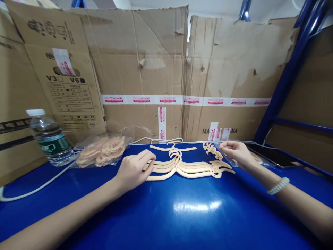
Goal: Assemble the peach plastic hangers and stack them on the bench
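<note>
Several pale wooden hangers (187, 168) lie stacked flat on the blue table (182, 215), hooks pointing away. One more hanger (173, 148) lies just behind the stack. My left hand (135, 168) rests on the left ends of the stacked hangers, fingers curled over them. My right hand (235, 152) hovers at the right end, fingers bent in a loose pinch beside a small pile of pale clips (212, 149); what it holds, if anything, is hidden. A bead bracelet (278, 185) sits on my right wrist.
A water bottle (50, 137) stands at the left. A clear bag of pale wooden pieces (102, 149) lies beside it. A white cable (33, 189) runs along the table. Cardboard sheets (145, 73) wall the back. A dark phone (267, 154) and blue rack post (291, 69) are at right.
</note>
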A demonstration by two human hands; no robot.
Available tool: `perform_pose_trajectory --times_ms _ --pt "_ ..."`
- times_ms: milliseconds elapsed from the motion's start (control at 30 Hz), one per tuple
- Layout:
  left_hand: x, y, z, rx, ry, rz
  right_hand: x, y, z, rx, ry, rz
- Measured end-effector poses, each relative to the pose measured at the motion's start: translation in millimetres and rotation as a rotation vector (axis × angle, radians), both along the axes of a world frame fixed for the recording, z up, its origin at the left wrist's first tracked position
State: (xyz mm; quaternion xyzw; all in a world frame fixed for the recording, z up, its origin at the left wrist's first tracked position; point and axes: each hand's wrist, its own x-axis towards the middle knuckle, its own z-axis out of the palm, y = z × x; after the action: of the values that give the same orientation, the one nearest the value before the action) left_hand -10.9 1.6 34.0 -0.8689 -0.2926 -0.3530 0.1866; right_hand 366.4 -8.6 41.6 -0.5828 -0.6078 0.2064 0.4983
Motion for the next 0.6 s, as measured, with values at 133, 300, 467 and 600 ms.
perform_pose_trajectory --times_ms 133,300,467,600 --pt "5.7 13.4 17.8 -0.047 0.088 -0.021 8.2 12.7 8.6 0.032 -0.244 0.055" --pt "16.7 41.8 29.2 -0.131 0.188 -0.01 15.4 29.9 13.4 0.055 -0.666 0.07" --pt "26.3 74.6 20.7 -0.251 0.287 0.007 13.1 45.1 12.2 0.103 -1.043 0.093" --pt "31.4 97.2 7.4 -0.33 0.322 0.03 5.5 56.1 5.6 0.101 -1.252 0.21"
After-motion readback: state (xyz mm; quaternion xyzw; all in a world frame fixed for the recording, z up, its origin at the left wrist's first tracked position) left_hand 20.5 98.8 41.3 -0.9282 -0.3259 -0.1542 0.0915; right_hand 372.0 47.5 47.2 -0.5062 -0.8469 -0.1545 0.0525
